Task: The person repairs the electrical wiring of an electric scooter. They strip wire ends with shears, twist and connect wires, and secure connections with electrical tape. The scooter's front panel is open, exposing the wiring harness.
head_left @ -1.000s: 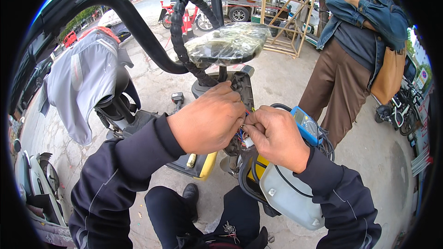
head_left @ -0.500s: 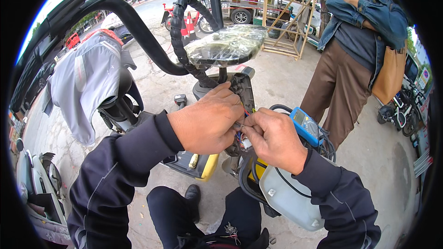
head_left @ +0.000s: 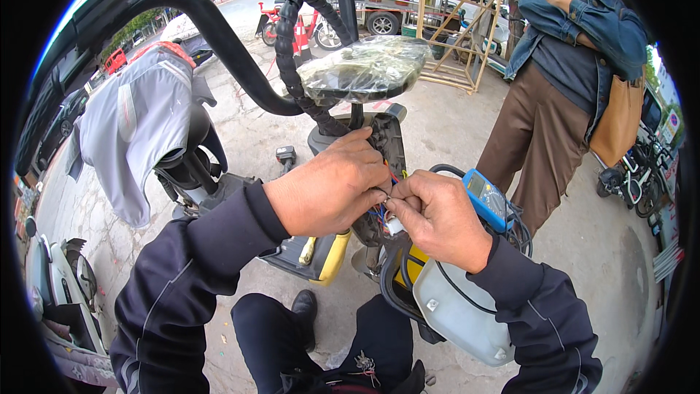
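My left hand (head_left: 321, 190) and my right hand (head_left: 441, 215) meet fingertip to fingertip over the opened steering column of an electric scooter. Both are closed in a pinch on a thin wire (head_left: 386, 200), which the fingers mostly hide. Below them a bundle of coloured wires (head_left: 378, 213) and a white plug connector (head_left: 394, 226) show in the opening. Behind the fingers stands the dark open housing (head_left: 389, 142). A display wrapped in clear plastic film (head_left: 361, 71) sits above it. Beside my right hand lies a blue multimeter (head_left: 485, 197) with black cables.
A black handlebar (head_left: 208, 47) with wrapped cables arches at the upper left. A pale plastic cover (head_left: 459, 314) lies below my right wrist, a yellow-and-black case (head_left: 313, 257) below my left. A person (head_left: 558, 80) stands at the right with folded arms. A grey garment (head_left: 138, 128) drapes over a seat.
My fingertips have shifted slightly on the wire, with the left thumb now more in view. The scooter's display appears a little farther right. Both hands stay together at the same spot.
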`<act>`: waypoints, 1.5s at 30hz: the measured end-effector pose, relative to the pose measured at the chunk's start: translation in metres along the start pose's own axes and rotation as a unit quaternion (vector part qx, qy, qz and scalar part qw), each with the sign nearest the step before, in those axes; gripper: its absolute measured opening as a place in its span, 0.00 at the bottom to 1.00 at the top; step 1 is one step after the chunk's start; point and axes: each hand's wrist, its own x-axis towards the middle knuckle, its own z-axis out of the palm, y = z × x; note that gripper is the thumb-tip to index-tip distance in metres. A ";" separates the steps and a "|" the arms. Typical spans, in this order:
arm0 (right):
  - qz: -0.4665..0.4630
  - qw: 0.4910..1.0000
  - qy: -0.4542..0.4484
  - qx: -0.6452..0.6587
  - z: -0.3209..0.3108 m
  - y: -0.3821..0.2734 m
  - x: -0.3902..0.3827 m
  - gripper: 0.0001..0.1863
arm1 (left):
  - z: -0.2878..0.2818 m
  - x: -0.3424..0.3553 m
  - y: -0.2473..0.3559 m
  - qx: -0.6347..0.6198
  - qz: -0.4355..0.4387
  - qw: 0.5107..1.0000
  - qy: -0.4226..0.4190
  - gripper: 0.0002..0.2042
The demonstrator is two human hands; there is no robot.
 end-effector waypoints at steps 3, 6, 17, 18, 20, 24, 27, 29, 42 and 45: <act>-0.003 1.000 0.006 -0.007 0.002 0.000 0.000 0.05 | 0.001 0.000 0.002 -0.021 -0.009 1.000 0.021 0.02; -0.016 1.000 0.019 -0.016 0.003 0.000 -0.001 0.05 | 0.003 0.002 0.003 -0.033 -0.029 0.999 0.032 0.02; 0.024 0.999 0.027 0.033 0.006 0.003 -0.003 0.06 | 0.003 -0.001 0.007 0.001 -0.047 0.996 0.078 0.11; 0.015 0.999 0.028 0.033 0.006 0.004 -0.002 0.06 | 0.003 -0.002 0.005 0.027 -0.021 0.997 0.073 0.10; 0.028 0.998 0.018 0.045 0.006 0.005 -0.002 0.07 | 0.004 -0.003 0.000 0.087 0.027 0.994 0.057 0.10; 0.036 0.996 0.008 0.076 0.004 0.005 -0.001 0.08 | 0.008 -0.007 -0.005 0.123 0.081 0.986 0.077 0.11; 0.046 0.996 0.000 0.073 0.002 0.005 -0.002 0.09 | 0.009 -0.009 -0.006 0.150 0.097 0.981 0.073 0.14; 0.053 0.995 -0.004 0.081 0.002 0.006 -0.001 0.09 | 0.009 -0.009 -0.006 0.177 0.111 0.975 0.072 0.16; 0.053 0.993 -0.035 0.101 -0.001 0.007 0.002 0.09 | 0.017 -0.002 -0.003 0.207 0.097 0.971 0.074 0.07; 0.053 0.993 -0.040 0.102 -0.002 0.006 0.003 0.09 | 0.017 -0.001 -0.003 0.147 0.072 0.984 0.071 0.08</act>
